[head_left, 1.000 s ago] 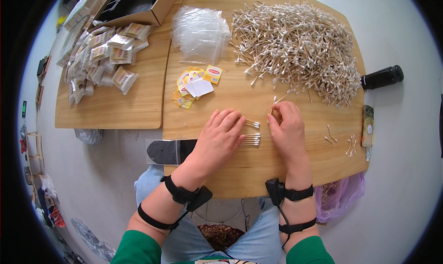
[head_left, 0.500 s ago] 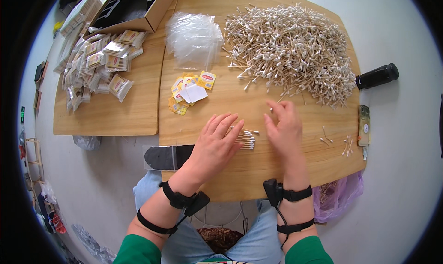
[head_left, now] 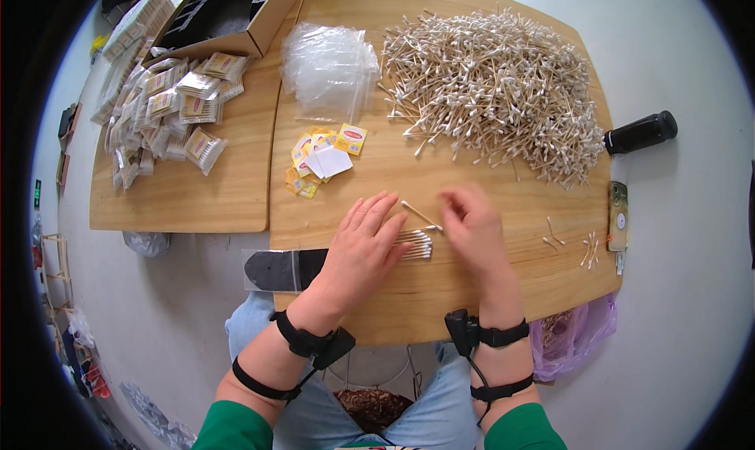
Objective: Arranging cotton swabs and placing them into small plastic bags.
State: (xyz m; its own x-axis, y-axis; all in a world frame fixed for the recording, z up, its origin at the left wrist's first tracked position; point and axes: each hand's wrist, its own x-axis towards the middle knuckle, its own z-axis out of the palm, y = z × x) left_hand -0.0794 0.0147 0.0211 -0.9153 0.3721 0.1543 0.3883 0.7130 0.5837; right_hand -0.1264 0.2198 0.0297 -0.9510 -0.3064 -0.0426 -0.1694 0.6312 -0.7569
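My left hand (head_left: 366, 237) lies with fingers stretched out over a small row of cotton swabs (head_left: 417, 245), whose white tips show past its thumb; their other ends are hidden beneath the hand. One single cotton swab (head_left: 421, 215) slants between the two hands, its lower tip close to my right hand (head_left: 472, 226). That right hand is smeared by motion with its fingers curled; whether they grip anything is unclear. Beyond it spreads a large heap of cotton swabs (head_left: 495, 88).
Clear plastic bags (head_left: 330, 72) and yellow-and-white cards (head_left: 329, 161) lie at centre left. Packed swab bags (head_left: 169, 104) pile by a cardboard box (head_left: 259, 33). A black pouch (head_left: 275, 271) lies left; a phone (head_left: 618, 214), black bottle (head_left: 641, 133) and loose swabs (head_left: 590, 248) are right.
My right hand has moved slightly toward me and to the left, near the row. A slanting cotton swab now shows beside it. My left hand has shifted only slightly.
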